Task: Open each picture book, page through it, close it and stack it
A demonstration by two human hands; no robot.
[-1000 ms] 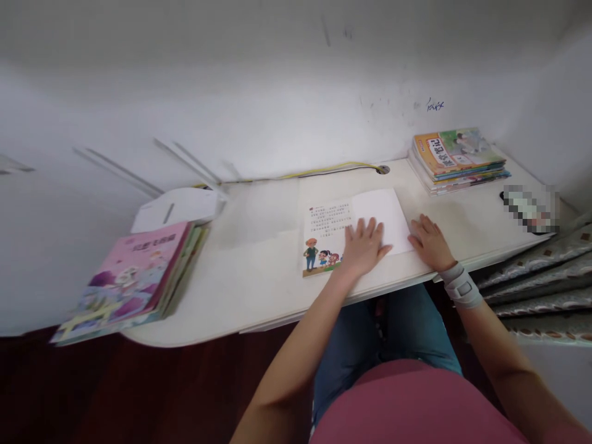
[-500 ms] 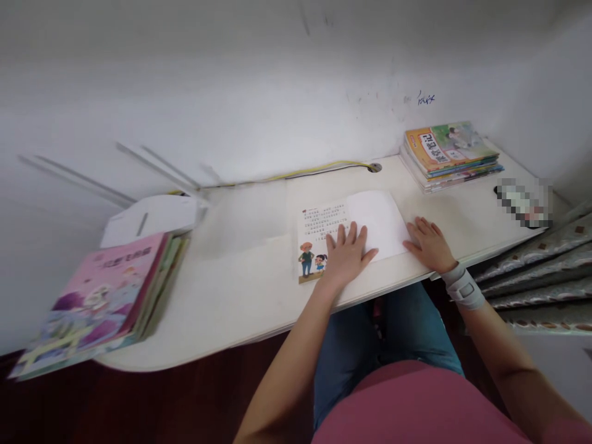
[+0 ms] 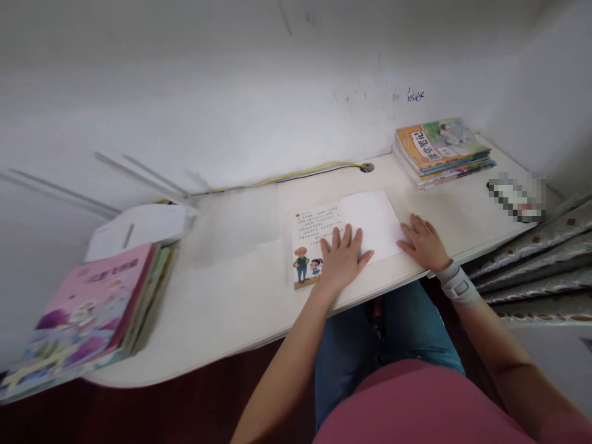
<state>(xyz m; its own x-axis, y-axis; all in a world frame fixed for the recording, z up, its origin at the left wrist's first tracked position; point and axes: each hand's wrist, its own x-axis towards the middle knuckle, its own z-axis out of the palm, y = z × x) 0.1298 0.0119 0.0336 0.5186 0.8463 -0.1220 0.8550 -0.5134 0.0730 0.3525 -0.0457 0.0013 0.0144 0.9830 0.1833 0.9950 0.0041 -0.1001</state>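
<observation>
STEP: L hand (image 3: pixel 343 259) & R hand (image 3: pixel 423 243) both at booklet, no page lifted.
ITEM: open picture booklet (image 3: pixel 370 222), on counter (image 3: pixel 222 314) near front edge, text & illus. of cartoon figures on L page, blank white on R.
THINGS, L: L hand open, fingers spread, palm down on booklet at 6 o'clock, gripping nothing.
THINGS, R: R hand open, palm down on counter, fingertips at booklet's edge, 4 o'clock, gripping nothing; wrist brace (image 3: pixel 457 287) on R wrist.
REST, 2 o'clock: stack of workbooks (image 3: pixel 439 148) w/ orange top cover, against wall.
REST, 3 o'clock: pixelated object (image 3: pixel 517 197), unidentifiable, near counter's far R corner.
REST, 8 o'clock: stack of picture books (image 3: pixel 87 308) w/ pink top cover, overhanging counter's L end.
REST, 10 o'clock: white paper item (image 3: pixel 139 225), exact kind unclear, behind pink stack.
REST, 12 o'clock: yellow & black cable (image 3: pixel 296 177) along wall, running to cable grommet (image 3: pixel 367 167).
REST, below counter: quilted curtain (image 3: pixel 531 265), 4 o'clock.
</observation>
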